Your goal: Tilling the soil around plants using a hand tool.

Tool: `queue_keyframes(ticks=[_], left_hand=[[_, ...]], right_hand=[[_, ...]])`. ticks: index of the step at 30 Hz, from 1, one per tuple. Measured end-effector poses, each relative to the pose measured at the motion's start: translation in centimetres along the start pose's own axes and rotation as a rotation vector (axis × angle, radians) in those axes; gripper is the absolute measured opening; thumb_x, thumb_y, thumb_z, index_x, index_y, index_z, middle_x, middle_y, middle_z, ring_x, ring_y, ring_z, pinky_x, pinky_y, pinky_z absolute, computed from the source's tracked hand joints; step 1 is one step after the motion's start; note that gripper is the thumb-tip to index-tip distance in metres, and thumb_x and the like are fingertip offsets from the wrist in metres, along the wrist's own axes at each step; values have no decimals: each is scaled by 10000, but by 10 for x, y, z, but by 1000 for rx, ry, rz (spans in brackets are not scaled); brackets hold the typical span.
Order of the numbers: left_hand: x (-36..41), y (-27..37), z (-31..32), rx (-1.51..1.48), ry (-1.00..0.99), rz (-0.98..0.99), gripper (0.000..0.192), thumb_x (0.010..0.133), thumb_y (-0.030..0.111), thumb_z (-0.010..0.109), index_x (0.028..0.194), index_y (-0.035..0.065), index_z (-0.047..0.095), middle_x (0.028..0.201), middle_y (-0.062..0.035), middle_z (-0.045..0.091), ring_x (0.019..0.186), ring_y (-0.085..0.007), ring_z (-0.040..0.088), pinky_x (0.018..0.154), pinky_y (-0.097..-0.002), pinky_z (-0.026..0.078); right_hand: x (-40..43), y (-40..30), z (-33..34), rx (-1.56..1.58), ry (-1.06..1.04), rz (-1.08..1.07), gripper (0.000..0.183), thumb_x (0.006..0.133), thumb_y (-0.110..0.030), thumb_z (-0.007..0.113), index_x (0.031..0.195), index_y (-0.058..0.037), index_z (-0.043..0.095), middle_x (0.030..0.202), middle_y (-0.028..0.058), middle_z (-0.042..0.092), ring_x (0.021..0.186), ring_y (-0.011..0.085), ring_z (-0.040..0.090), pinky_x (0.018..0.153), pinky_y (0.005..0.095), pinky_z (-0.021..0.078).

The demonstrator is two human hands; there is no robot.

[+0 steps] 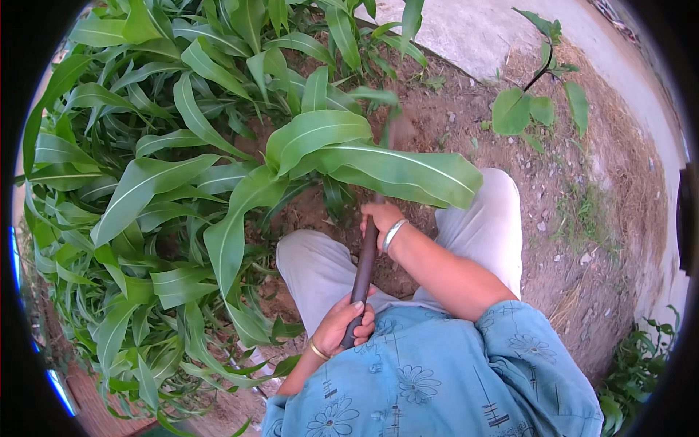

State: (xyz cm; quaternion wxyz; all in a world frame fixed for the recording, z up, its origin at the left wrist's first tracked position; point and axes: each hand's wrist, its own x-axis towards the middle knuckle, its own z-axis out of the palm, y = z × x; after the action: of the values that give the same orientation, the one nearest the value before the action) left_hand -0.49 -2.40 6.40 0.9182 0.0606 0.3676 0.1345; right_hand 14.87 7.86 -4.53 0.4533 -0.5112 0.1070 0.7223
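Observation:
My left hand [345, 326] is wrapped around the lower end of a dark brown tool handle [366, 267], close to my belly. Further up the same handle my right hand [382, 217] grips it, just under a broad maize leaf [398, 166]. Past that leaf the tool's far end is blurred over the bare soil [420, 128], so its kind cannot be told. The handle runs between my knees, away from me. Around my left wrist is a thin gold-coloured bangle [319, 349]; a wide silver-coloured one [394, 235] circles my right.
Dense maize-like plants [180, 185] crowd the left side, their leaves arching over the soil. A small broad-leaved plant [512, 111] grows at the upper right. Beyond the soil lies a pale paved surface [453, 33]. Dry straw [628, 142] and small stones litter the right.

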Motion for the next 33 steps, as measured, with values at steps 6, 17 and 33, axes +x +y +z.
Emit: queue_keyframes(ticks=[6,17,33], left_hand=[[37,2,9,254,20,252,349,845,226,385,1157,86,321,683,-44,402,466,-83,351,382,-215,342],[9,1,-4,-58,54,-67,362,829,185,408,1160,70,314,691,-37,393,503,-78,354,378,-181,329],[26,-7,-25,-205,37,-125,314,824,188,417,1116,98,342,682,-32,402,535,-84,355,409,-195,333]], right_hand=[[-25,-45,21,22,-120,-362,66,711,-77,511,730,-62,449,556,37,449,430,153,434,379,251,368],[40,25,-21,17,205,48,64,700,-57,496,662,-18,463,518,78,428,392,188,421,380,296,374],[35,25,-22,-61,260,58,87,705,-62,515,661,-25,450,554,74,454,413,174,432,361,299,382]])
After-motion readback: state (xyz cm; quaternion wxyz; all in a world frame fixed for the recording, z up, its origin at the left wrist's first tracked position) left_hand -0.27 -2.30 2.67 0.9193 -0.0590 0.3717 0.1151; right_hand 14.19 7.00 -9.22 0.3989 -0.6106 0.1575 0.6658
